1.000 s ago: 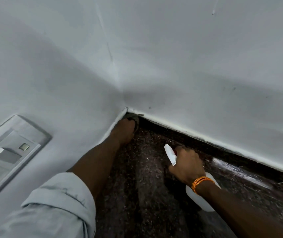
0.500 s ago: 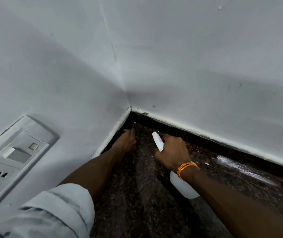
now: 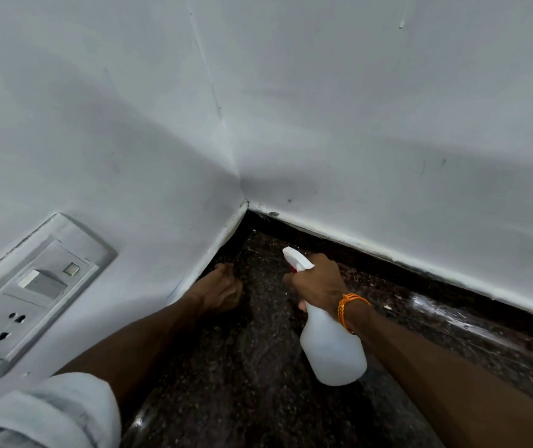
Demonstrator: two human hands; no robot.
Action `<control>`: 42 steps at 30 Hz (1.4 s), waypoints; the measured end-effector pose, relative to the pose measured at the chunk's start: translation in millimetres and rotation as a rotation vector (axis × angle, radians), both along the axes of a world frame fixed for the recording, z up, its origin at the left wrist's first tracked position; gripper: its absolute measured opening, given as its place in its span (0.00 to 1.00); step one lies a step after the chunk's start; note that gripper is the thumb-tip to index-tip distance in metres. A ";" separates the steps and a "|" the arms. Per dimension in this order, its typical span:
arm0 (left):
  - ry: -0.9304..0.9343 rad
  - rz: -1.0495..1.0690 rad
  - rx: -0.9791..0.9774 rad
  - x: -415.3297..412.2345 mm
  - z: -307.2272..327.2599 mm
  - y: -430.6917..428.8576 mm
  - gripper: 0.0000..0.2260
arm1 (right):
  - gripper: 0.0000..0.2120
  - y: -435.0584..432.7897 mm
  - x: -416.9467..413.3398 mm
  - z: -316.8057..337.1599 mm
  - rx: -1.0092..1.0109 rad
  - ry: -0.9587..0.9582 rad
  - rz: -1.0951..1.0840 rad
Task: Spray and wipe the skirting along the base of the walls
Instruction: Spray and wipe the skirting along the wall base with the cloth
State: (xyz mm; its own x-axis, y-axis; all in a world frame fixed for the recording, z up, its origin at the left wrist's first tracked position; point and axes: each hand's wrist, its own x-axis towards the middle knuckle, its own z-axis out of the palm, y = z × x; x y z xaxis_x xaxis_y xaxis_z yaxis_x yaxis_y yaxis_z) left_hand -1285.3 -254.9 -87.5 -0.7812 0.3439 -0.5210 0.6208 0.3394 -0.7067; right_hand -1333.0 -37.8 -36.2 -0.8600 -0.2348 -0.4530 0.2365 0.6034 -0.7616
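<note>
A dark speckled stone skirting (image 3: pixel 397 273) runs under the white walls and meets in the corner (image 3: pixel 247 218). My right hand (image 3: pixel 318 282), with an orange thread on the wrist, grips the neck of a white spray bottle (image 3: pixel 333 347). Its nozzle (image 3: pixel 294 258) points up and left toward the corner. My left hand (image 3: pixel 221 289) rests low against the foot of the left wall, fingers curled downward. Whatever lies under those fingers is hidden.
A switch and socket plate (image 3: pixel 29 295) sits on the left wall close to my left sleeve (image 3: pixel 55 412). A wet, shiny streak (image 3: pixel 436 313) lies on the dark stone floor to the right of the bottle.
My left hand has drawn back from the corner along the left wall, and its fingers have curled. My right hand has carried the bottle left, closer to the corner.
</note>
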 end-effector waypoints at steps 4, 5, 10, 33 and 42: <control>0.050 -0.042 -0.037 -26.8 -4.7 1.7 0.15 | 0.10 3.1 -3.4 -3.0 -0.017 -0.029 -0.030; 0.080 -0.018 -0.029 -40.7 -2.2 6.6 0.15 | 0.07 4.9 -2.5 -4.1 -0.012 -0.019 -0.044; 0.137 0.205 0.068 -79.5 8.0 17.9 0.15 | 0.06 16.4 0.1 -9.7 -0.040 -0.076 -0.083; 0.144 0.221 0.093 52.6 -3.5 -14.5 0.25 | 0.30 3.6 11.8 -21.9 -0.112 -0.205 0.081; 0.060 0.280 0.266 176.9 -2.4 -43.4 0.22 | 0.30 -36.8 54.3 -24.2 -0.080 -0.250 0.226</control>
